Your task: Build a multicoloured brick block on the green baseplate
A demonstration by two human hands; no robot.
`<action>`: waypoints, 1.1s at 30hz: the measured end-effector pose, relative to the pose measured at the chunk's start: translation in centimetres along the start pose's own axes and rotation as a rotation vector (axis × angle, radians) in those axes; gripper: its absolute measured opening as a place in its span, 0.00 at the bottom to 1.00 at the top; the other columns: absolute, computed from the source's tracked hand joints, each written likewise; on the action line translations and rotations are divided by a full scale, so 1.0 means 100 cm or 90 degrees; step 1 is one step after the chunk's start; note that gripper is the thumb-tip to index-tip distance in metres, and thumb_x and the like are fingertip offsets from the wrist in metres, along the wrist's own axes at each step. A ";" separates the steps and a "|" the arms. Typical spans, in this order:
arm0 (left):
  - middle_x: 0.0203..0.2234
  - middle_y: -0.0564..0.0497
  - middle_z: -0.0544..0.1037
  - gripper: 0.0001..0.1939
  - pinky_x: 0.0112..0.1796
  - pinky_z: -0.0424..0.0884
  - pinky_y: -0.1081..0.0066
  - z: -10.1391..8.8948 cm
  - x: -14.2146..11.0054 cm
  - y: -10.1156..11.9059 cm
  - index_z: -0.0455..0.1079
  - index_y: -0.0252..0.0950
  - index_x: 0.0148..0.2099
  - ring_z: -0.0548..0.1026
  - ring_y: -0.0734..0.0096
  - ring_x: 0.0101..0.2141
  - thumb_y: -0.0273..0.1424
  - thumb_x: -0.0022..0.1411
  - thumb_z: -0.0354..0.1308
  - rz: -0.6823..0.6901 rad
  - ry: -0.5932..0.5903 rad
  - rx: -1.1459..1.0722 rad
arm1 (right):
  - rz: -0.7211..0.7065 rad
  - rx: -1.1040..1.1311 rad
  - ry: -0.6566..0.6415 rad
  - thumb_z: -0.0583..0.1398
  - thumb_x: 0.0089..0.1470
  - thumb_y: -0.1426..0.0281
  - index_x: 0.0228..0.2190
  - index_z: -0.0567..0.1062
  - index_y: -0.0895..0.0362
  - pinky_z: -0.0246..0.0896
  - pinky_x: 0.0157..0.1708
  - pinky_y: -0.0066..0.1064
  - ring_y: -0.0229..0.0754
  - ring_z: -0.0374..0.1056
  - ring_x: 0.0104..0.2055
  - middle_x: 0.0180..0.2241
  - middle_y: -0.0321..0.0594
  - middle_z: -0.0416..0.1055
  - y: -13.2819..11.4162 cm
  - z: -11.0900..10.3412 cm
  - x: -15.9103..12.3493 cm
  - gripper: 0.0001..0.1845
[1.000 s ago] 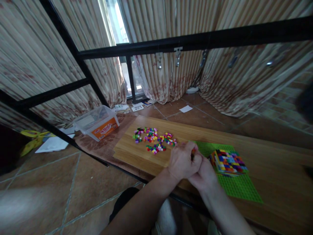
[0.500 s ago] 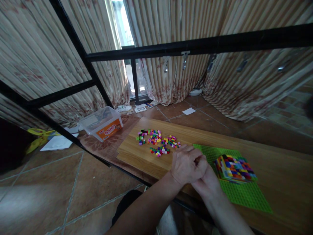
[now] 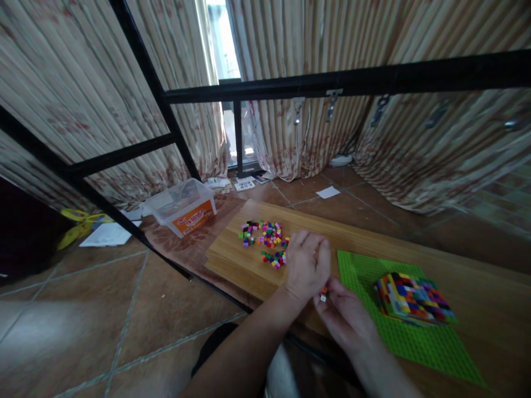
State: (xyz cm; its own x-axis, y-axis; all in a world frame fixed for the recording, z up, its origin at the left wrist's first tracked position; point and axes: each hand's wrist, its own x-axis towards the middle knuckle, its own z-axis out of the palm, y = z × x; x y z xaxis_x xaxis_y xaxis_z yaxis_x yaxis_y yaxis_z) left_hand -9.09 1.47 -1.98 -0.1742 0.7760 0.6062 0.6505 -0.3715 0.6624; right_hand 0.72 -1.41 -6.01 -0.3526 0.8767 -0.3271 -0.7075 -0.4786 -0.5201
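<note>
My left hand is closed, its fingers curled, above the wooden board near the loose bricks. What its fingers hold is hidden. Just below and to its right, my right hand is palm up with curled fingers around a few small toy bricks, one white and others reddish. The two hands touch or nearly touch. Beyond the left hand lies a pile of loose coloured bricks, partly covered by that hand. Right of my hands, a block built of many coloured bricks sits on a green baseplate.
The wooden board rests on a brown patterned cloth. A clear plastic box with an orange label stands at the far left. A black metal frame crosses in front of striped curtains. Papers lie on the tiled floor.
My hands were clasped together; now they have come partly apart, the right one lower and turned palm up, with small bricks showing. The whole view has shifted slightly, moving the scene rightward.
</note>
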 end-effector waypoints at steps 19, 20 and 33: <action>0.48 0.43 0.77 0.26 0.49 0.64 0.61 -0.067 0.030 -0.155 0.66 0.35 0.59 0.70 0.53 0.50 0.33 0.57 0.55 -0.324 -0.061 0.415 | 0.140 0.050 0.087 0.64 0.51 0.75 0.33 0.74 0.63 0.47 0.08 0.12 0.25 0.56 0.15 0.25 0.35 0.69 -0.008 0.016 -0.013 0.06; 0.47 0.43 0.78 0.27 0.49 0.64 0.61 -0.066 0.031 -0.156 0.66 0.35 0.59 0.71 0.53 0.49 0.31 0.57 0.55 -0.327 -0.064 0.409 | 0.136 0.048 0.087 0.64 0.50 0.75 0.33 0.75 0.63 0.47 0.08 0.13 0.25 0.56 0.15 0.25 0.35 0.69 -0.009 0.015 -0.013 0.06; 0.39 0.45 0.81 0.28 0.42 0.68 0.69 -0.080 0.035 -0.167 0.65 0.32 0.59 0.76 0.62 0.42 0.21 0.54 0.54 -0.385 -0.036 0.307 | 0.116 0.028 0.109 0.64 0.50 0.74 0.33 0.76 0.63 0.48 0.08 0.13 0.25 0.56 0.16 0.24 0.35 0.70 -0.011 0.015 -0.013 0.06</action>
State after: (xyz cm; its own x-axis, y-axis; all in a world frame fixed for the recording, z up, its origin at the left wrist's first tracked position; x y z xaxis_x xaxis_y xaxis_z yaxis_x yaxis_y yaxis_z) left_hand -26.52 6.31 -7.43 -0.5722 0.8027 0.1683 0.7065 0.3782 0.5982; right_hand 0.97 -1.94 -3.83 -0.3701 0.7534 -0.5436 -0.6690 -0.6221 -0.4067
